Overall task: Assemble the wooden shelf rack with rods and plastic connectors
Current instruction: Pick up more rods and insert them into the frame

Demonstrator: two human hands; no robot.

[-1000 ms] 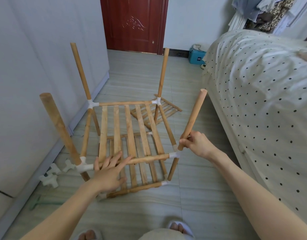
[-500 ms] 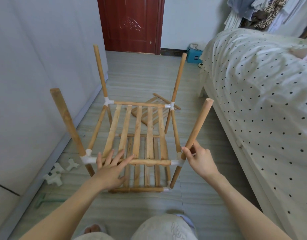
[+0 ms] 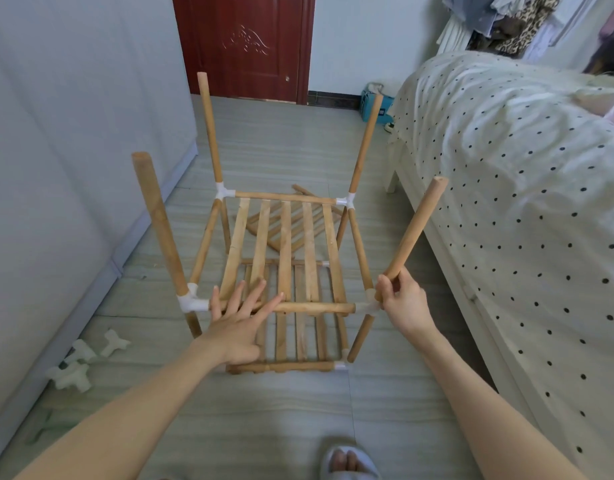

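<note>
Both bare arms reach forward: the left hand (image 3: 241,322) lies flat with fingers spread, the right hand (image 3: 404,301) curls in a grip.

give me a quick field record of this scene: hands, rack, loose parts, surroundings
left hand: flat, fingers spread, pressing on the rack's near rail
right hand: grips the near right rod at its lower end
rack: two slatted tiers, four upright rods in white corner connectors
loose connectors: on the floor by the left wall
spare slat panel: on the floor behind the rack
bed: right, dotted cover
</note>
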